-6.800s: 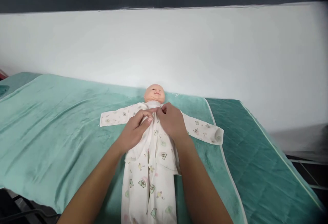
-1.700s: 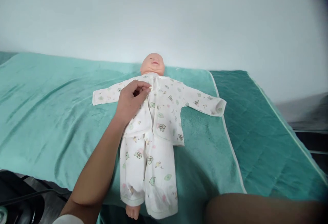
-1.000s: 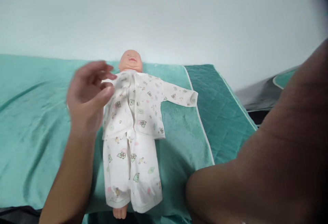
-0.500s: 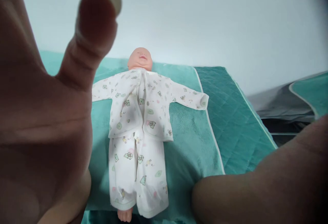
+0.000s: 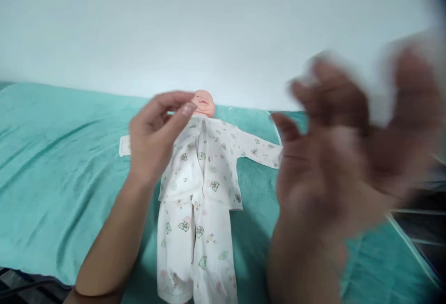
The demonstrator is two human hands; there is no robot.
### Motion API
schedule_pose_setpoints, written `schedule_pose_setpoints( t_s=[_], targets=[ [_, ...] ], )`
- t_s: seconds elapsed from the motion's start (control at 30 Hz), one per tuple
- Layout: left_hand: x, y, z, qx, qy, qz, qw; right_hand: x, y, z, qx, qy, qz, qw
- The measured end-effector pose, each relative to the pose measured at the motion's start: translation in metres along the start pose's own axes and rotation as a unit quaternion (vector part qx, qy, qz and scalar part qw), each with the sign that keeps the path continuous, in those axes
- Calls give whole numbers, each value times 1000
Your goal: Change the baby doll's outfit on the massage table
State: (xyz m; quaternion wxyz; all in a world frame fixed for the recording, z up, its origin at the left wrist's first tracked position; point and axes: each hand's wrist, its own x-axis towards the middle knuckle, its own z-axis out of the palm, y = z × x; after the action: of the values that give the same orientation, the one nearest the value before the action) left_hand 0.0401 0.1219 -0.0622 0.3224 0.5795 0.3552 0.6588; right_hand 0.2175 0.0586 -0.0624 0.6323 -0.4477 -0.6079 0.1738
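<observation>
A baby doll [image 5: 204, 102] lies on its back, its head toward the wall. It wears a white printed jacket [image 5: 223, 169] with the front edges meeting down the middle, and matching trousers [image 5: 212, 253]. Raised over the jacket's sleeve and shoulder at the left is my left hand [image 5: 153, 132], fingers curved and thumb apart from them, holding nothing. My right hand [image 5: 334, 155] is up close to the camera at the right, blurred, palm showing and fingers spread with nothing in them. It hides the cuff of the other sleeve.
A green blanket [image 5: 62, 164] covers the bed under the doll, with folds at the left. A darker quilted cover [image 5: 379, 262] shows at the lower right. Behind the bed stands a pale wall [image 5: 174, 25]. Dark framing [image 5: 21, 283] shows below the blanket's edge.
My left hand has moved away from the camera and over the doll's upper body. My right hand has risen from the lower right corner. The view has shifted, showing more blanket at the left.
</observation>
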Motion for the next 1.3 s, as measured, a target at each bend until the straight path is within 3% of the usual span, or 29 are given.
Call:
schedule_pose_setpoints(
  t_s=[0.07, 0.2, 0.33, 0.5, 0.6, 0.7, 0.83, 1.1, 1.3],
  targets=[
    [3, -27, 3, 71, -15, -58, 996, 10, 24, 15, -11, 16, 16, 1000],
    [6, -65, 2, 133, -92, -133, 978, 15, 69, 43, -209, -130, 137, 959],
    [4, -68, 0, 143, -165, -140, 966, 4, 72, 59, -344, -160, 122, 917],
    [4, -60, -6, 153, -243, -154, 945, 1, 58, 64, -414, -189, 125, 881],
    [4, -57, -8, 166, -258, -152, 939, 6, 61, 58, -368, -184, 153, 899],
    [4, -55, -10, 179, -257, -161, 936, 12, 66, 48, -236, -168, 217, 932],
    [3, -53, -11, 179, -262, -148, 937, 14, 67, 44, -78, -140, 293, 943],
    [-2, -59, -5, 86, -214, -157, 960, 7, 74, 53, -16, -98, 273, 957],
    [-4, -65, -2, 100, -204, -149, 962, -1, 87, 52, 80, -78, 278, 954]
  ],
)
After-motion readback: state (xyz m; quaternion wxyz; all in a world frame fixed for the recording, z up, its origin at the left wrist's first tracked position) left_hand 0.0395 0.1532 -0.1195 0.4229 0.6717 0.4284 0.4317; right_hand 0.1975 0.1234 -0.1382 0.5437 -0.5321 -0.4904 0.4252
